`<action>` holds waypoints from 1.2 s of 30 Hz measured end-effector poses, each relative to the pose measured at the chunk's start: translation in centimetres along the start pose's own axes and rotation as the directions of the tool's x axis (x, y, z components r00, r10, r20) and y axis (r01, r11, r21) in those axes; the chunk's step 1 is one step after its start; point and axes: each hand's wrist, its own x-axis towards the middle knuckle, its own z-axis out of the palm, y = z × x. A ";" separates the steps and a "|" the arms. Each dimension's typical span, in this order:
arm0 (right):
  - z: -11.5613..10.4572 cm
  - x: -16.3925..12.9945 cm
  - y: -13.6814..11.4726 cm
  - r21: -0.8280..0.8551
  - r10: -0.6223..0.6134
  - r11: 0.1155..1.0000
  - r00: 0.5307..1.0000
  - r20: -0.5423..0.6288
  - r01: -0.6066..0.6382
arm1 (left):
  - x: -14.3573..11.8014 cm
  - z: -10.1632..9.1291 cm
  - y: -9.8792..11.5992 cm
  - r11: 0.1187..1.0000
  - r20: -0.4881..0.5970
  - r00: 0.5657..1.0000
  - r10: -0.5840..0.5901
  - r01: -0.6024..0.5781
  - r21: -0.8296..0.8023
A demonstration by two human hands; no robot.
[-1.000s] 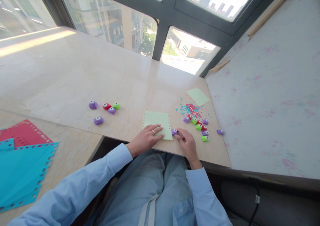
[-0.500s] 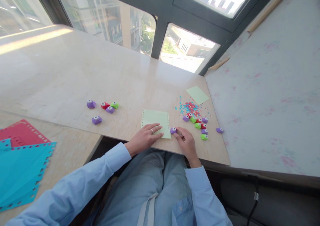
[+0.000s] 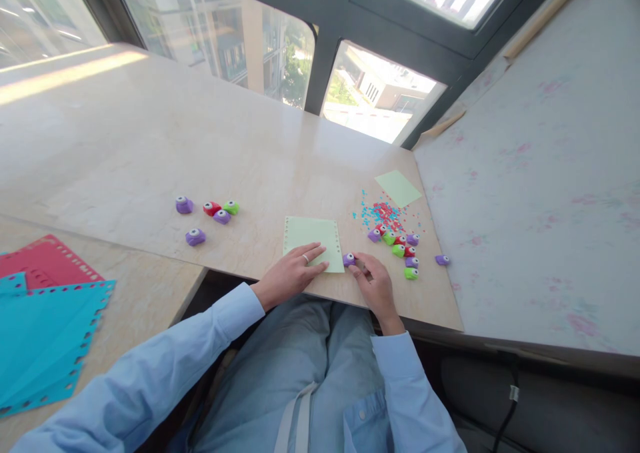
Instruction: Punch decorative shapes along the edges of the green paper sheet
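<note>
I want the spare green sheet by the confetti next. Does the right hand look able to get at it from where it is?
Probably yes. The right hand sits at a purple punch; the small green sheet lies flat farther back, uncovered. Only the cluster of punches and confetti lie between, low enough to reach over.

Left hand (image 3: 291, 274) presses flat on the green sheet (image 3: 312, 242); right hand (image 3: 374, 285) pinches a purple punch (image 3: 349, 259) at its edge on the worktop (image 3: 150, 153).
</note>
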 end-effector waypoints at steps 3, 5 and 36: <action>0.0 0.0 -0.1 -0.006 0.003 1.000 1.000 0.003 -0.003 | 0.0 0.0 0.0 1.000 0.008 1.000 -0.012 0.012 -0.025; 0.0 0.0 -0.1 -0.007 0.002 1.000 1.000 0.003 -0.002 | 0.0 0.0 0.0 0.999 0.014 1.000 -0.014 0.014 -0.029; 0.0 0.0 0.1 -0.003 -0.005 1.000 1.000 0.004 0.005 | 0.3 -0.2 0.2 0.999 0.016 1.000 0.007 -0.008 0.048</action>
